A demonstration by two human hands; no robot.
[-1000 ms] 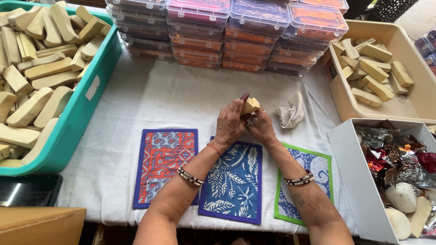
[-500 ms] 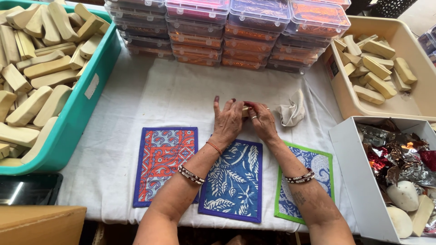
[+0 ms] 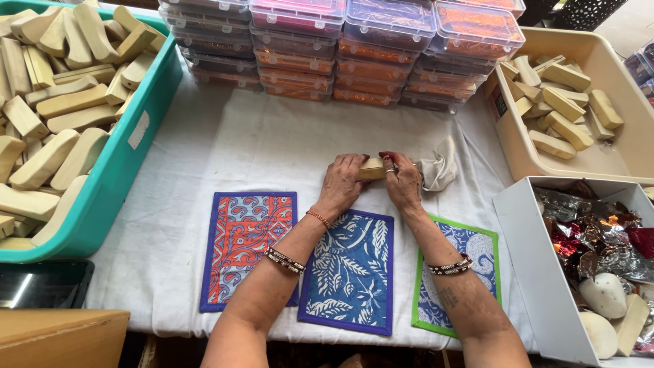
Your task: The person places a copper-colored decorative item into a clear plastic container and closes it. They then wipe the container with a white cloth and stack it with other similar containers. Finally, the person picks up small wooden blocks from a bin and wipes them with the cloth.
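Both the left hand (image 3: 344, 182) and the right hand (image 3: 403, 180) grasp a pale wooden block (image 3: 372, 168) on the tabletop (image 3: 225, 150); a loosened grip could let it slide toward the crumpled cloth (image 3: 439, 170) at three o'clock.

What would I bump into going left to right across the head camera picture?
Teal bin of wooden blocks → orange mat → left hand → wooden block → right hand → crumpled cloth → beige tub → white box.
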